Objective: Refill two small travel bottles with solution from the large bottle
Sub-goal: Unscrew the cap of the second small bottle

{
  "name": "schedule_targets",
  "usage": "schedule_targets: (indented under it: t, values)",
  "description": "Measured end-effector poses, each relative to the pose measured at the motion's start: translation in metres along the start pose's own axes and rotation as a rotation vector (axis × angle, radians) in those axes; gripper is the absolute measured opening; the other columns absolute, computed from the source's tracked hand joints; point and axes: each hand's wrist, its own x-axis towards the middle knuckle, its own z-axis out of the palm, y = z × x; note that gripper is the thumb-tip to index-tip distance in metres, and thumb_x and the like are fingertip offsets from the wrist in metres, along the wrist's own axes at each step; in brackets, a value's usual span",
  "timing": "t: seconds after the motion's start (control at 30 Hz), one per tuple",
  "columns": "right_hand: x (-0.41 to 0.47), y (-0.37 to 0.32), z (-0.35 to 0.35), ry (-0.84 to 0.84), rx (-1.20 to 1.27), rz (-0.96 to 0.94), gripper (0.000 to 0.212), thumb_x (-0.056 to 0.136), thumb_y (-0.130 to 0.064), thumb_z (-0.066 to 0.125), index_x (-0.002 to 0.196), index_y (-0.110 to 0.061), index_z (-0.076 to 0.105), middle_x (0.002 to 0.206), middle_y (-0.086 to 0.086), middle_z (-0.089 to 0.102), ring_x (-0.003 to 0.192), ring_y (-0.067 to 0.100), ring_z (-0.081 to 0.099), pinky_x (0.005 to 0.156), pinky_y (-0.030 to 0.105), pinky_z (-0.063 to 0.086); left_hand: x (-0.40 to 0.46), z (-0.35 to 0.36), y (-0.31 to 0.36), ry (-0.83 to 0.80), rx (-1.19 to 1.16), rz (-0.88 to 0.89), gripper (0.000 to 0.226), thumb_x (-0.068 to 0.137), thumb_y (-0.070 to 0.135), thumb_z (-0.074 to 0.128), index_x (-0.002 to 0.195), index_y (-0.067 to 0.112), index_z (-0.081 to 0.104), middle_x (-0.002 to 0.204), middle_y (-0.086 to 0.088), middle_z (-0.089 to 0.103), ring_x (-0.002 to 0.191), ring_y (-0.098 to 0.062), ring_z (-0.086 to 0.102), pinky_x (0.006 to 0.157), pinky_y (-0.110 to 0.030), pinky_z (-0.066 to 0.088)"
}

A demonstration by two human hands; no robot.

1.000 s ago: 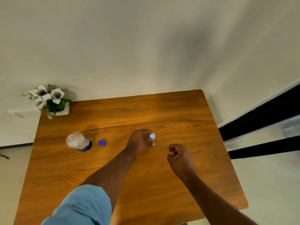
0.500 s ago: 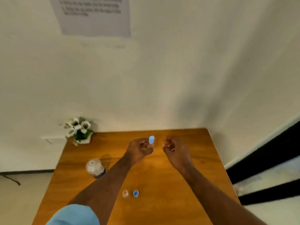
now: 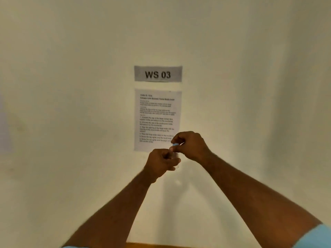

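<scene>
My left hand (image 3: 161, 162) grips a small clear travel bottle (image 3: 176, 161), held up in front of the wall. Most of the bottle is hidden by the fingers. My right hand (image 3: 190, 146) pinches the bottle's blue cap (image 3: 175, 144) from above, right at the bottle's top. The large bottle and the other small bottle are out of view.
A cream wall fills the view, with a grey "WS 03" sign (image 3: 158, 73) and a printed instruction sheet (image 3: 157, 119) below it. A thin strip of the wooden table (image 3: 152, 245) shows at the bottom edge.
The view has tilted up from the table to the wall. Both hands rose with the small bottle, and my right hand closed in and took hold of its blue cap.
</scene>
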Motion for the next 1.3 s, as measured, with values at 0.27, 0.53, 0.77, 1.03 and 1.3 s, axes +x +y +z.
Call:
schedule_targets:
  t: [0.27, 0.53, 0.77, 1.03, 1.3]
  values:
    - [0.029, -0.066, -0.051, 0.129, -0.01, -0.121, 0.026, 0.066, -0.024, 0.09, 0.082, -0.016, 0.072, 0.081, -0.006, 0.072, 0.081, 0.013, 0.069, 0.075, 0.031, 0.058, 0.012, -0.019, 0.092, 0.004, -0.051, 0.11, 0.025, 0.085, 0.012, 0.08, 0.105, 0.001, 0.071, 0.1, -0.017, 0.073, 0.082, -0.02, 0.074, 0.067, -0.031, 0.062]
    - [0.032, -0.075, -0.071, 0.054, 0.182, -0.209, 0.017, 0.068, 0.006, 0.075, 0.074, -0.008, 0.07, 0.098, 0.003, 0.076, 0.102, 0.022, 0.07, 0.083, 0.04, 0.061, 0.009, -0.015, 0.115, -0.035, -0.055, 0.176, 0.013, 0.087, 0.009, 0.076, 0.096, 0.0, 0.077, 0.099, -0.021, 0.076, 0.079, -0.021, 0.072, 0.077, -0.042, 0.064]
    - [0.029, -0.071, -0.087, 0.004, 0.243, -0.154, 0.024, 0.082, -0.016, 0.08, 0.098, -0.019, 0.063, 0.11, 0.003, 0.068, 0.095, 0.023, 0.069, 0.084, 0.035, 0.06, 0.009, -0.006, 0.122, -0.037, -0.039, 0.164, 0.017, 0.088, 0.013, 0.076, 0.099, -0.001, 0.077, 0.1, -0.017, 0.077, 0.079, -0.02, 0.073, 0.07, -0.033, 0.063]
    - [0.018, -0.061, -0.095, -0.064, 0.348, -0.111, 0.033, 0.09, 0.003, 0.063, 0.116, -0.017, 0.061, 0.115, 0.0, 0.07, 0.102, 0.015, 0.067, 0.072, 0.022, 0.057, 0.009, -0.001, 0.118, -0.037, 0.005, 0.151, 0.017, 0.089, 0.014, 0.075, 0.1, 0.0, 0.077, 0.1, -0.015, 0.077, 0.079, -0.02, 0.072, 0.068, -0.031, 0.063]
    - [0.013, -0.053, -0.087, 0.026, 0.267, -0.149, 0.027, 0.086, -0.012, 0.075, 0.11, -0.019, 0.065, 0.094, 0.002, 0.075, 0.091, 0.016, 0.072, 0.081, 0.031, 0.059, 0.005, 0.003, 0.119, -0.05, -0.005, 0.146, 0.016, 0.089, 0.012, 0.075, 0.097, -0.002, 0.077, 0.099, -0.021, 0.076, 0.078, -0.02, 0.071, 0.066, -0.03, 0.062]
